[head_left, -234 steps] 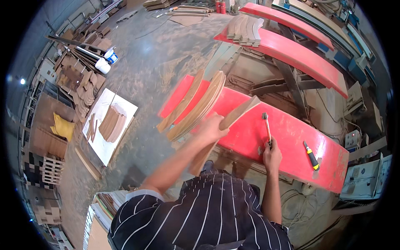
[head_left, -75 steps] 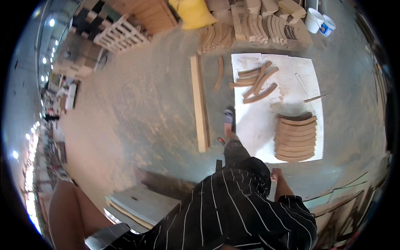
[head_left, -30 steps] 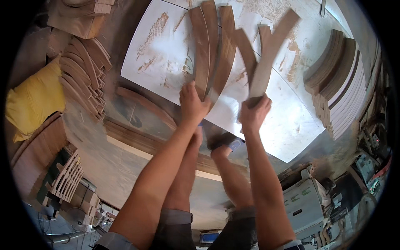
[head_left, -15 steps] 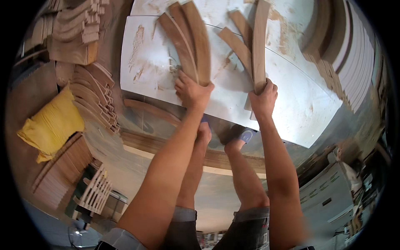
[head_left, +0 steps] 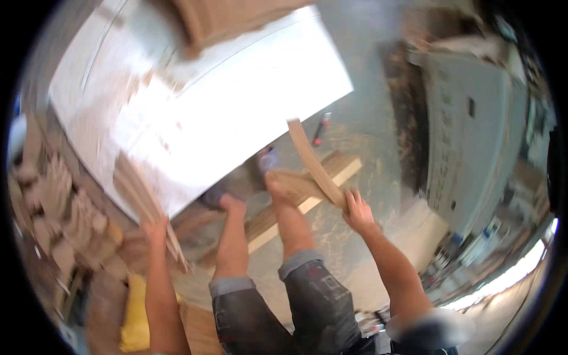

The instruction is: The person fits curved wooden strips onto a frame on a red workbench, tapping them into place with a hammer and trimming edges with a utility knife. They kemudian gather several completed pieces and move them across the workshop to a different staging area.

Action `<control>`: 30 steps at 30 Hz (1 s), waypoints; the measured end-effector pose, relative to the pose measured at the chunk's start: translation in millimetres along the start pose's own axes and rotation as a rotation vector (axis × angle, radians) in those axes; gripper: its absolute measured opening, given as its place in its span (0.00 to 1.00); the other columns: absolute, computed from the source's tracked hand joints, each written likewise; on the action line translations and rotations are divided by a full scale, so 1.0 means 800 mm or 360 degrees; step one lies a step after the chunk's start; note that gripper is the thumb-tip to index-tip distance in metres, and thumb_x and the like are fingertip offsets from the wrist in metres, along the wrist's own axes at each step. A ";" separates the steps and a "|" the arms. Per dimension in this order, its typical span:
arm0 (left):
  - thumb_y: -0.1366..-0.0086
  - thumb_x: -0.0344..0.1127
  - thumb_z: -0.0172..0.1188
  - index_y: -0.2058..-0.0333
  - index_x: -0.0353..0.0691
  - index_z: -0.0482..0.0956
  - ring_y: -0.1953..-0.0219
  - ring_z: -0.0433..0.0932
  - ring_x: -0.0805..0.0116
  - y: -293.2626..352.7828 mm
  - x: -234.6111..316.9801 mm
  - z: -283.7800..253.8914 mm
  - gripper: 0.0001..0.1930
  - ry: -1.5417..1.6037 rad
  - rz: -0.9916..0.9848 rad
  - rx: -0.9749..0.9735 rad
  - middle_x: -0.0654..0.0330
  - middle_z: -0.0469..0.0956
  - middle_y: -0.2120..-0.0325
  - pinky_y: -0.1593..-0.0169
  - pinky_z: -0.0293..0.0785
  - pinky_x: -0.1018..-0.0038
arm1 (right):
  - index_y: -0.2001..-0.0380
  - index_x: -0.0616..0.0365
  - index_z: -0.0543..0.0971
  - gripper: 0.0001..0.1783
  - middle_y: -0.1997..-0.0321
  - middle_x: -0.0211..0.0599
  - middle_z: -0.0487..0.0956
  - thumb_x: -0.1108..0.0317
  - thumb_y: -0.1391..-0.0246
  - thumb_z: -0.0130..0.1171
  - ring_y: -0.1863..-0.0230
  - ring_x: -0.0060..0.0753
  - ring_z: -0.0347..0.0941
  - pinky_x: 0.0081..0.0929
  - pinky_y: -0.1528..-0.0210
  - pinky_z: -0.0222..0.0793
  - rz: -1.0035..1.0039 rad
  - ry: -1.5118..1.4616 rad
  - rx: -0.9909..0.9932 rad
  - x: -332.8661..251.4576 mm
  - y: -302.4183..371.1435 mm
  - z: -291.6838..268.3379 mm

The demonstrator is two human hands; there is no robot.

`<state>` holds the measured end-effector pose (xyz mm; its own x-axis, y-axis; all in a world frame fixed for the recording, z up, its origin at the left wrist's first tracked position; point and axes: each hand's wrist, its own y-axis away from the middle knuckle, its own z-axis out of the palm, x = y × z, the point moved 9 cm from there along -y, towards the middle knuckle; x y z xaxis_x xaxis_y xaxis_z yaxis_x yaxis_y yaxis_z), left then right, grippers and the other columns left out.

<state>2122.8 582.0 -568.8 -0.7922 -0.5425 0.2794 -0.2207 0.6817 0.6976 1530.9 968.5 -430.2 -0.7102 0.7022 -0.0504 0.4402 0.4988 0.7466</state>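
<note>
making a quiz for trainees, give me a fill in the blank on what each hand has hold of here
1. The right hand grips a single curved ____ strip.
2. The left hand holds a bundle of curved strips beside the ____ board on the floor.
3. Near that board's corner lies a tool with a ____ handle.

Missing words: wooden; white; red

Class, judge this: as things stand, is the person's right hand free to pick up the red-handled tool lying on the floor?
Probably not: the right hand already grips a curved wooden piece, and the red-handled tool lies on the floor well beyond it, apart from the hand.
</note>
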 end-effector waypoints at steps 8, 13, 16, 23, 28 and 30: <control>0.48 0.47 0.76 0.41 0.31 0.75 0.40 0.77 0.46 0.142 0.200 -0.058 0.39 -0.0939 0.0759 -0.0505 0.42 0.77 0.41 0.34 0.72 0.51 | 0.33 0.53 0.65 0.41 0.43 0.51 0.76 0.70 0.51 0.67 0.46 0.62 0.77 0.56 0.45 0.77 0.1399 -0.0377 0.0244 0.180 0.545 0.015; 0.45 0.50 0.74 0.40 0.34 0.76 0.42 0.78 0.48 0.278 0.384 0.066 0.38 -0.1227 0.1292 -0.0982 0.47 0.79 0.42 0.35 0.72 0.52 | 0.34 0.53 0.65 0.38 0.39 0.52 0.75 0.68 0.47 0.66 0.42 0.61 0.77 0.57 0.42 0.76 0.1995 -0.0838 0.0321 0.114 0.659 0.047; 0.44 0.52 0.73 0.40 0.36 0.77 0.43 0.79 0.49 0.355 0.475 0.139 0.37 -0.1430 0.1555 -0.1199 0.50 0.80 0.43 0.35 0.73 0.53 | 0.31 0.54 0.65 0.41 0.42 0.52 0.79 0.65 0.48 0.69 0.42 0.62 0.78 0.56 0.43 0.77 0.2178 -0.1122 0.0168 0.061 0.634 0.131; 0.41 0.56 0.70 0.39 0.41 0.78 0.45 0.81 0.53 0.529 0.603 0.284 0.36 -0.1840 0.2057 -0.1453 0.56 0.82 0.45 0.36 0.74 0.55 | 0.44 0.57 0.71 0.29 0.46 0.57 0.82 0.62 0.48 0.67 0.45 0.66 0.80 0.58 0.40 0.74 0.2020 -0.1914 0.0368 0.017 0.484 0.097; 0.38 0.59 0.68 0.38 0.45 0.79 0.47 0.82 0.55 0.598 0.642 0.443 0.34 -0.2293 0.2462 -0.1478 0.61 0.84 0.46 0.37 0.75 0.57 | 0.41 0.59 0.70 0.31 0.42 0.60 0.80 0.63 0.48 0.64 0.41 0.64 0.78 0.55 0.42 0.76 0.1326 -0.1964 0.0523 0.082 0.319 -0.030; 0.37 0.60 0.68 0.38 0.46 0.80 0.47 0.83 0.56 0.609 0.630 0.541 0.34 -0.2642 0.2875 -0.1437 0.63 0.84 0.47 0.37 0.75 0.57 | 0.42 0.57 0.72 0.29 0.44 0.58 0.81 0.63 0.47 0.64 0.42 0.64 0.78 0.55 0.43 0.76 0.1126 -0.1946 0.0612 0.116 0.286 -0.114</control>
<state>1370.1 852.9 -373.7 0.4128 0.8024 0.4310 0.5406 -0.5967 0.5931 1515.8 1101.2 -203.4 0.5243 0.7395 -0.4221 0.7470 -0.1615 0.6449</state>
